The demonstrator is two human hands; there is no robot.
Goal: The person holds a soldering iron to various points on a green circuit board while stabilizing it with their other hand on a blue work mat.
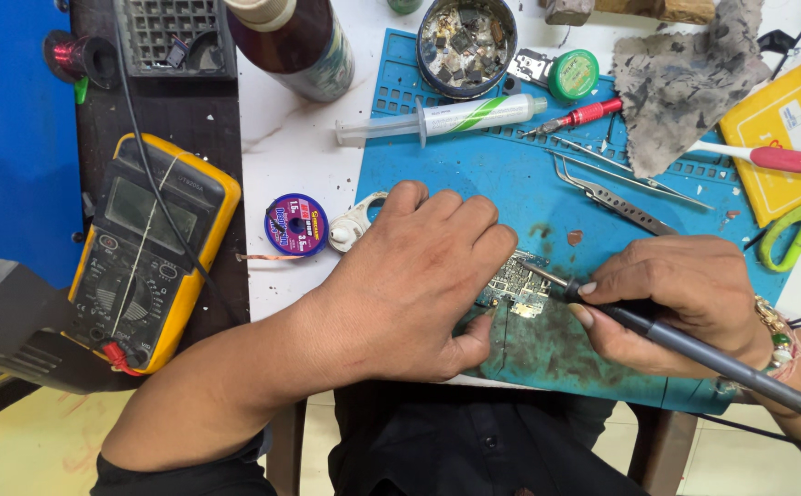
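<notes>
A small circuit board (pixel 521 287) lies on a blue work mat (pixel 474 170) in front of me. My left hand (pixel 414 280) rests over the board's left part, fingers curled down, pinning it to the mat. A soldering iron (pixel 694 344) sits in my right hand (pixel 671 298), gripped like a pen. Its metal tip touches the top of the board. Much of the board is hidden under my left hand.
Tweezers (pixel 616 188), a red-handled screwdriver (pixel 584 116), a syringe (pixel 446 119), a tin of small parts (pixel 466 41), a green round tub (pixel 573 75) and a dirty cloth (pixel 680 78) lie on the mat. A yellow multimeter (pixel 148 248) stands at left, a wick spool (pixel 296 224) beside it.
</notes>
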